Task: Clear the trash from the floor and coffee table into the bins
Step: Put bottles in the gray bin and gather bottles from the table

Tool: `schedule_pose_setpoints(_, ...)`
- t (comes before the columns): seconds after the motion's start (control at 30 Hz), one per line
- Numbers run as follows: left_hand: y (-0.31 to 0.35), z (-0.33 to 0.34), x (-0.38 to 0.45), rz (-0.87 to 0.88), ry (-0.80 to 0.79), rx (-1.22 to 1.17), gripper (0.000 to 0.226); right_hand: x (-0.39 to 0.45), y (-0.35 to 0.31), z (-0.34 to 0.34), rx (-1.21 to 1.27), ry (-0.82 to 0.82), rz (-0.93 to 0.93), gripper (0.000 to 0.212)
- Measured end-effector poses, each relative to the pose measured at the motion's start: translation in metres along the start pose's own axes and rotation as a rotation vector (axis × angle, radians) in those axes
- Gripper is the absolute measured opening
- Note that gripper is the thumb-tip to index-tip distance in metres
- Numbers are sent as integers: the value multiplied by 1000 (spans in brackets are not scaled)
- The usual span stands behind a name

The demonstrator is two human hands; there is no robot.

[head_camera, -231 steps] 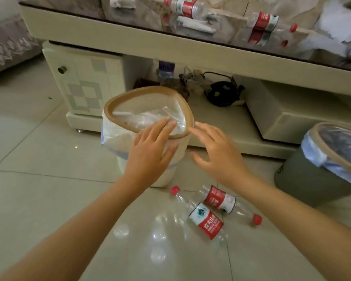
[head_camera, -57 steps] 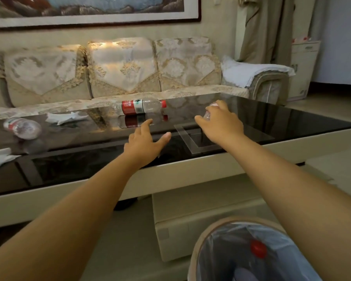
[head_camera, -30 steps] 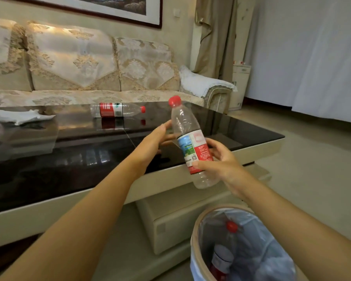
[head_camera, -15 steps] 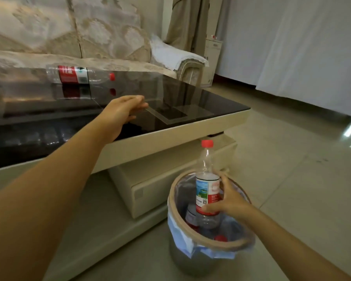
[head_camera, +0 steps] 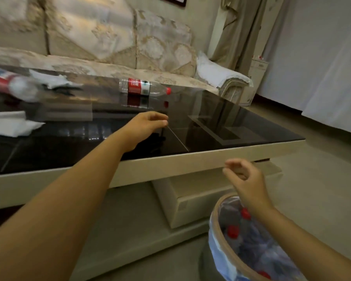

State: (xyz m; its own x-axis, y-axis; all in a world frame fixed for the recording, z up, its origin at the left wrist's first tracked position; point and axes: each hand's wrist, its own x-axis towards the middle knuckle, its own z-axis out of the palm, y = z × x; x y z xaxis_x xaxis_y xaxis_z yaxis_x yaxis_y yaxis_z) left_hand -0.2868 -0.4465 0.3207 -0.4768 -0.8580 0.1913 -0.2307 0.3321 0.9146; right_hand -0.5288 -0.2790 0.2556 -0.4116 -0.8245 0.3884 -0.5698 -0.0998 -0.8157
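Observation:
A lined bin (head_camera: 216, 238) with a tan rim stands at the lower right, with red-capped bottles (head_camera: 233, 231) inside. My right hand (head_camera: 244, 179) hovers above the bin's far rim, empty, fingers loosely curled. My left hand (head_camera: 148, 123) reaches over the black glass coffee table (head_camera: 241, 126), empty, fingers bent down. On the table lie a clear bottle with a red label (head_camera: 142, 89) beyond my left hand, a second blurred bottle (head_camera: 10, 84) at the far left, crumpled white paper (head_camera: 49, 80) and a white tissue (head_camera: 8, 123).
A patterned cream sofa (head_camera: 109, 41) runs behind the table. The table has a cream lower shelf (head_camera: 134, 216) with a box-like drawer unit (head_camera: 190, 201). Tiled floor (head_camera: 322, 179) spreads to the right, with curtains and a small white cabinet (head_camera: 257, 67) beyond.
My right hand has let go of the bottle into the bin and risen above the rim. My left hand has stayed over the table. The view has swung back towards the table.

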Motion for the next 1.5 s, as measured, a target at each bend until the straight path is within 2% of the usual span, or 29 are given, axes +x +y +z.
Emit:
schedule_pose_setpoints(0.07, -6, -17, -6, -11, 27, 35, 31, 19, -32, 22, -47, -32, -115, 11)
schedule_pose_setpoints(0.23, -19, -54, -15, -70, 54, 141, 30, 62, -77, 87, -165, -16, -343, 9)
schedule_pose_setpoints(0.3, -25, -64, -13, -84, 45, 215, 31, 71, -85, 110, -201, -40, -340, 15)
schedule_pose_setpoints(0.47, -35, -79, -1, -80, 79, 376, 39, 113, -89, 136, -442, -234, -203, 52)
schedule_pose_setpoints(0.6, -42, -83, 15, -42, 90, 557, 49, 148, -81, 151, -643, -247, -274, 61)
schedule_pose_setpoints(0.93, -71, -115, 73, -123, 243, 812, 76, 251, -76, 243, -574, -243, -356, 79)
schedule_pose_setpoints(1.3, -91, -118, 129, -271, 380, 970, 79, 345, -64, 301, -767, -199, -557, 80)
schedule_pose_setpoints(1.5, -91, -118, 125, -212, 406, 1022, 74, 371, -60, 319, -684, -230, -472, 81)
